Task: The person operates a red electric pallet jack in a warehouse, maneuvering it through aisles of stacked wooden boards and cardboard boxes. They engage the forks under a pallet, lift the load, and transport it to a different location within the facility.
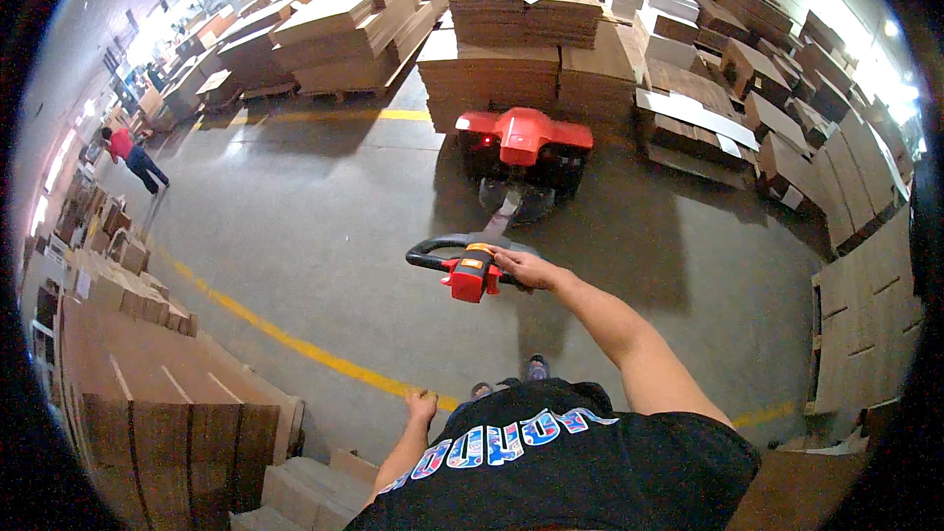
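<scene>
My right hand (527,266) is closed on the right side of the tiller handle (440,248), a black loop with a red and orange control head (472,273). The handle joins by a grey arm to a red and black electric pallet jack (524,138) ahead of me. A small red light glows on the jack's left side. Directly behind the jack rises a tall load of flat cardboard sheets (526,29); its forks are hidden. My left hand (421,404) hangs low by my side, fingers curled in, with nothing visible in it.
Cardboard stacks (344,39) on pallets line the far left. More stacks (177,413) stand close on my left, and others (870,305) on my right. A yellow floor line (295,342) curves past my feet. A person in a red top (122,146) stands far left.
</scene>
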A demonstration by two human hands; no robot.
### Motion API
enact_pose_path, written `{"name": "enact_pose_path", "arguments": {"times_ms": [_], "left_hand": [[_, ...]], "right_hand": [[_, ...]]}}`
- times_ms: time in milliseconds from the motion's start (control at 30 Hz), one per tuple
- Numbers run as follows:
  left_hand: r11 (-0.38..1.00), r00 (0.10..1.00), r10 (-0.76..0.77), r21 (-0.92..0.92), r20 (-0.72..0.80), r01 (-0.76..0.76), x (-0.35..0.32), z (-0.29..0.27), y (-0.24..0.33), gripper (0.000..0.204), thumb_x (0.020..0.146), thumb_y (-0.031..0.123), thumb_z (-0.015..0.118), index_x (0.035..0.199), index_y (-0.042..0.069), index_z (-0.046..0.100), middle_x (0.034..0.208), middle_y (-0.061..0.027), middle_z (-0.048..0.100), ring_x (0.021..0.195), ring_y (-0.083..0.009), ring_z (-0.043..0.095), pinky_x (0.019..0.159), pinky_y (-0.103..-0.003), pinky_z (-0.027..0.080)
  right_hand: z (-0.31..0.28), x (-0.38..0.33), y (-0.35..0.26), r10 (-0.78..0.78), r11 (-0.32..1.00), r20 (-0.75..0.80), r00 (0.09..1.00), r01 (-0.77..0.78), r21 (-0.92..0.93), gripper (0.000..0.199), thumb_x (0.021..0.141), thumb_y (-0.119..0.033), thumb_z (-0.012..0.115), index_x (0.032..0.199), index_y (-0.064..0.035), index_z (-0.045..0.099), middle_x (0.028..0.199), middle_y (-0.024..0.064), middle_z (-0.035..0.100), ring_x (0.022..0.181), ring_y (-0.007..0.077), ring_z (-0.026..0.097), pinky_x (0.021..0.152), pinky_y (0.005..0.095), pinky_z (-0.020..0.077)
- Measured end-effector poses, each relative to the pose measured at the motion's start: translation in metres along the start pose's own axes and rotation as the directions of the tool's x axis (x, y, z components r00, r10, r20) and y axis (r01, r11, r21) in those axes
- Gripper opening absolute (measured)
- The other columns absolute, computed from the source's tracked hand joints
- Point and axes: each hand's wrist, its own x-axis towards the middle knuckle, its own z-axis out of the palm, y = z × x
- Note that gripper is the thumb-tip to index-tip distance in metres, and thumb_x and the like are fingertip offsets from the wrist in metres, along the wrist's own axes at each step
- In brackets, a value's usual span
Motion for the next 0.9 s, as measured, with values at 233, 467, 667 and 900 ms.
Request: {"name": "enact_pose_path", "arguments": {"times_ms": [233, 467, 667, 900], "left_hand": [[0.97, 0.957, -0.242, 0.055, 0.158, 0.237, -0.035, -0.003, -0.069, 0.06, 0.082, 0.041, 0.076, 0.132, 0.009, 0.073, 0.147, -0.0282, 0.058, 0.142, -0.0415, 0.049, 0.123, -0.047, 0.038], [0.958, 0.951, -0.287, 0.031, 0.114, 0.286, -0.037, -0.002, -0.062, 0.06, 0.082, 0.04, 0.075, 0.133, 0.009, 0.072, 0.146, -0.0258, 0.059, 0.141, -0.0387, 0.052, 0.12, -0.047, 0.042], [0.986, 0.99, -0.123, -0.107, 0.062, 0.129, 0.019, 0.0, -0.037, 0.057, 0.083, 0.036, 0.074, 0.133, 0.007, 0.072, 0.144, -0.0246, 0.061, 0.135, -0.0386, 0.058, 0.113, -0.048, 0.048], [0.997, 0.999, 0.004, -0.075, 0.037, -0.001, 0.033, 0.002, 0.004, 0.058, 0.083, 0.036, 0.073, 0.132, 0.005, 0.073, 0.134, -0.0242, 0.069, 0.126, -0.0395, 0.065, 0.11, -0.046, 0.051]], "right_hand": [[-0.006, 0.007, 0.026, 0.086, 0.993, -0.086, 0.993, -0.093, -0.076, 0.06, 0.107, -0.062, 0.051, 0.161, -0.0351, 0.047, 0.073, 0.0018, 0.057, 0.058, 0.012, 0.052, 0.054, 0.0316, 0.0462], [-0.009, 0.019, 0.036, -0.016, 0.999, -0.074, 0.997, 0.013, -0.041, 0.061, 0.107, -0.065, 0.048, 0.161, -0.0365, 0.047, 0.069, 0.0012, 0.055, 0.059, 0.0115, 0.055, 0.054, 0.0318, 0.0487], [-0.011, 0.013, 0.02, 0.03, 0.994, -0.097, 0.995, -0.04, -0.102, 0.058, 0.108, -0.064, 0.047, 0.16, -0.0379, 0.048, 0.071, 0.002, 0.058, 0.06, 0.0119, 0.057, 0.056, 0.0323, 0.0507], [-0.022, 0.011, 0.047, -0.151, 0.97, -0.193, 0.969, 0.107, -0.217, 0.055, 0.108, -0.062, 0.048, 0.157, -0.0359, 0.052, 0.074, 0.0039, 0.062, 0.061, 0.012, 0.058, 0.059, 0.0325, 0.0514]]}}
